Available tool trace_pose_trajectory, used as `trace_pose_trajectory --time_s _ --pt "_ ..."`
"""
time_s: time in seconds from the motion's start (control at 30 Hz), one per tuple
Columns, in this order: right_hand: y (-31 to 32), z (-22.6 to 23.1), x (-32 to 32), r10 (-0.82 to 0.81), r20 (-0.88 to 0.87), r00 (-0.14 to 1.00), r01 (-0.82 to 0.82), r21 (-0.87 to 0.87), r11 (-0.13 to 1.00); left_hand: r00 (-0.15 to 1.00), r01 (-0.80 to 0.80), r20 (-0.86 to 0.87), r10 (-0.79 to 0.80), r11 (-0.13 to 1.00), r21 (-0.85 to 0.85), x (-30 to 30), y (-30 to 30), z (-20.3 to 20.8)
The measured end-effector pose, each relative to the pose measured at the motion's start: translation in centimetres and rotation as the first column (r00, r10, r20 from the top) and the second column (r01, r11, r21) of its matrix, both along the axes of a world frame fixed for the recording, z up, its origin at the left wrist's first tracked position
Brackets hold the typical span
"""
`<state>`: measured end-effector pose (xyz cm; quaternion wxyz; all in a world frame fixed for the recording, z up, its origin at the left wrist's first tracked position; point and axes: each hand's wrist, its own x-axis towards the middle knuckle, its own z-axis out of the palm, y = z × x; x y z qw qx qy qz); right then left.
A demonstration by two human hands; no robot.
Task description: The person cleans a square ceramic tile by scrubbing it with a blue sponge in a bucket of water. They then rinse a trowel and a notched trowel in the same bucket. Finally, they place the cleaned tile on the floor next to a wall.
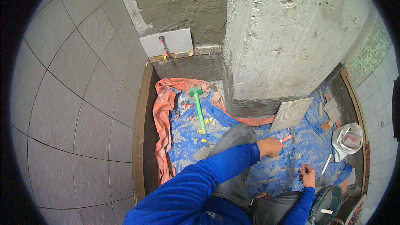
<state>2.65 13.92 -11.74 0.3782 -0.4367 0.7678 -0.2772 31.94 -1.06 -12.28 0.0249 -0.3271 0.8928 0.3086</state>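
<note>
My left hand (pixel 271 146) is stretched out over the blue sheet, closed round a small hammer (pixel 286 138) with a red and white handle and a dark metal head. My right hand (pixel 307 176) is lower and to the right, its fingers curled together; what they hold, if anything, is too small to make out. Just beyond the hammer, a tile (pixel 291 114) with a ridged back leans by the concrete column. A white stick (pixel 326 163) lies on the sheet right of my right hand. To the left, a green mallet (pixel 197 108) rests on the same sheet.
The stained blue sheet (pixel 229 121) has an orange edge (pixel 161 116) and yellow bits on it. A concrete column (pixel 287 37) stands ahead. At right are a white bag (pixel 346 143) and a dark bucket (pixel 316 208). Grey wall tiles (pixel 83 100) rise at left; two pipe outlets pierce another tile (pixel 179 41).
</note>
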Motion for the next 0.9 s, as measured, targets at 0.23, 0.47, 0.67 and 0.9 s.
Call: trace_pose_trajectory --time_s 0.23,0.47,0.67,0.9 --pt "-0.01 0.01 0.02 0.013 -0.017 1.0 -0.014 -0.015 1.0 1.0 -0.004 0.003 0.004 1.0 0.017 0.24 0.06 0.39" --pt "0.01 -0.03 0.11 0.003 -0.01 1.0 -0.003 -0.016 1.0 0.998 -0.013 -0.062 0.012 1.0 -0.015 0.59 0.26 0.72" --pt "0.04 -0.04 0.01 0.023 -0.054 0.998 -0.023 -0.003 1.0 1.0 -0.008 0.023 0.007 0.999 0.047 0.26 0.05 0.78" --pt "0.02 0.16 0.15 0.02 -0.024 1.0 -0.02 0.001 1.0 1.0 0.005 0.004 -0.005 1.0 0.015 0.24 -0.06 0.27"
